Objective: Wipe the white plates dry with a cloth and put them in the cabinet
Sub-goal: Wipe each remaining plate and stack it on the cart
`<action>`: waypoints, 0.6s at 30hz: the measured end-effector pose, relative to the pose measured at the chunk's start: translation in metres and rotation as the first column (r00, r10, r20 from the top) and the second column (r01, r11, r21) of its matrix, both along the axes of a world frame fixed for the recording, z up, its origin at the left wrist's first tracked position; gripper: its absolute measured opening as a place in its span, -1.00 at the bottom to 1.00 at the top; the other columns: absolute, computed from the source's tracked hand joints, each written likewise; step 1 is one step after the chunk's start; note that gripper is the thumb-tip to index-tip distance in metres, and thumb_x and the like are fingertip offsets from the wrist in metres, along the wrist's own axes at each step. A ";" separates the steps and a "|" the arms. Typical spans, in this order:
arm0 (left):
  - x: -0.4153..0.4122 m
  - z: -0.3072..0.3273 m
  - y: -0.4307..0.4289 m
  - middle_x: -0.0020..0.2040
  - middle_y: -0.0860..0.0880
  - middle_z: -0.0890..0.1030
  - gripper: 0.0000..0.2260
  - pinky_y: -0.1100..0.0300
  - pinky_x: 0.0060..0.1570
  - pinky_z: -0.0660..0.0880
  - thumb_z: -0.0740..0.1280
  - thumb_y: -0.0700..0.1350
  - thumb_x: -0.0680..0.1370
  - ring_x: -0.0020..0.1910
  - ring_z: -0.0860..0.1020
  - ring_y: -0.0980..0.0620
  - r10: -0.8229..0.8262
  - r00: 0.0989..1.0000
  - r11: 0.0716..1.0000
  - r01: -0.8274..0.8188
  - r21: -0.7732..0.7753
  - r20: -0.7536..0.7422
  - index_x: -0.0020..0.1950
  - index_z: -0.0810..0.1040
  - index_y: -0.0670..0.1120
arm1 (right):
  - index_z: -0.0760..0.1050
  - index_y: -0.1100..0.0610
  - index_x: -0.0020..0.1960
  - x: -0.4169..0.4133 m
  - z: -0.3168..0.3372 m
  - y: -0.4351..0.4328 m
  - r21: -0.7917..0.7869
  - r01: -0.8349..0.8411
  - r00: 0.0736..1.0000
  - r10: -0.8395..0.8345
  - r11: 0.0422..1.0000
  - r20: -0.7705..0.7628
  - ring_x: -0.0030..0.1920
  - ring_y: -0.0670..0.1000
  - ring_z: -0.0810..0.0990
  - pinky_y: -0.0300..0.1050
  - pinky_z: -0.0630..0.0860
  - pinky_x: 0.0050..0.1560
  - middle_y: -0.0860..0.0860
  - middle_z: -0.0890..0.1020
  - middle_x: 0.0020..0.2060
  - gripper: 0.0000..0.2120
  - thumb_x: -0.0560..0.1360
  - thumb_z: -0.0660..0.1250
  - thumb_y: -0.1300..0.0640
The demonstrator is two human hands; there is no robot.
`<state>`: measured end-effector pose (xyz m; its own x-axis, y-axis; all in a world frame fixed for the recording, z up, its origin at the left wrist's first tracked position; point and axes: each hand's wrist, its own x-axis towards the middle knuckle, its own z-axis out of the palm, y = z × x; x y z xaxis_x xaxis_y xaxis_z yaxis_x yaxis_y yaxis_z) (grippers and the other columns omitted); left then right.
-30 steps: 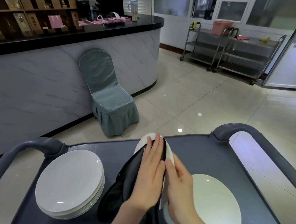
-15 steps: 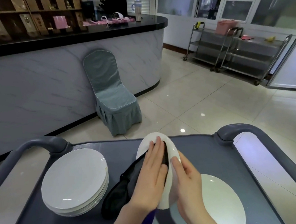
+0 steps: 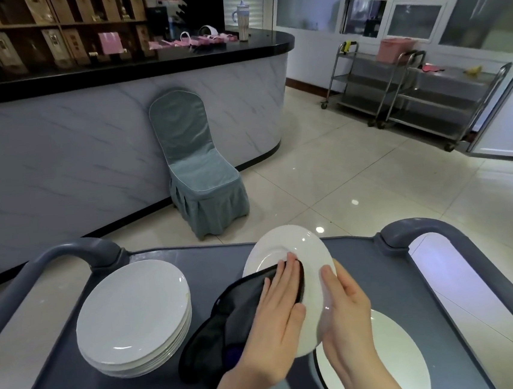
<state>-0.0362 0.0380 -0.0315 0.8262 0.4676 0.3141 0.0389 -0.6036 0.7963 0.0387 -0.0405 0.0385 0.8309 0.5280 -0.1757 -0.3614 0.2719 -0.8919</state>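
Left hand (image 3: 279, 314) flat, pressing cloth (image 3: 230, 322) onto the tilted plate (image 3: 288, 247); right hand (image 3: 347, 308) clamps its rim, above the cart (image 3: 365, 265) centre.

A restaurant service area: marble-fronted bar counter (image 3: 117, 129), covered banquet chair (image 3: 200, 174), steel trolleys (image 3: 411, 91).

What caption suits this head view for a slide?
Left hand presses a dark cloth against a tilted white plate held by the right hand, above a grey cart carrying a plate stack.
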 end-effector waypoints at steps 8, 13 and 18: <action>-0.006 -0.012 0.006 0.59 0.30 -0.03 -0.49 0.09 0.58 -0.09 0.03 -0.03 0.68 0.57 -0.08 0.25 0.034 0.997 0.974 -0.047 -0.221 -0.064 0.54 -0.11 0.31 | 0.64 0.14 0.17 0.018 0.009 0.007 0.008 0.093 0.996 -0.094 0.996 0.011 0.05 0.01 0.68 -0.15 0.59 0.01 0.02 0.73 0.06 -0.78 0.64 0.24 0.23; -0.001 0.014 -0.005 0.54 0.44 -0.10 -0.54 0.32 0.51 -0.06 -0.04 0.15 0.63 0.54 -0.08 0.35 0.088 0.996 0.990 -0.088 -0.107 -0.006 0.50 -0.09 0.39 | 0.66 0.11 0.16 -0.006 -0.008 0.004 -0.012 0.026 1.000 -0.026 1.000 0.007 0.10 0.08 0.70 -0.01 0.55 0.09 0.07 0.73 0.07 -0.72 0.66 0.19 0.24; -0.003 0.016 0.024 0.54 0.34 -0.23 -0.51 0.33 0.46 -0.26 -0.02 0.07 0.70 0.51 -0.24 0.39 0.105 0.981 0.984 -0.126 -0.122 -0.164 0.51 -0.25 0.23 | 0.66 0.07 0.15 0.000 -0.002 0.008 -0.001 0.045 0.999 -0.045 0.999 0.018 0.04 -0.02 0.71 -0.25 0.61 -0.11 0.00 0.74 0.04 -0.75 0.64 0.23 0.24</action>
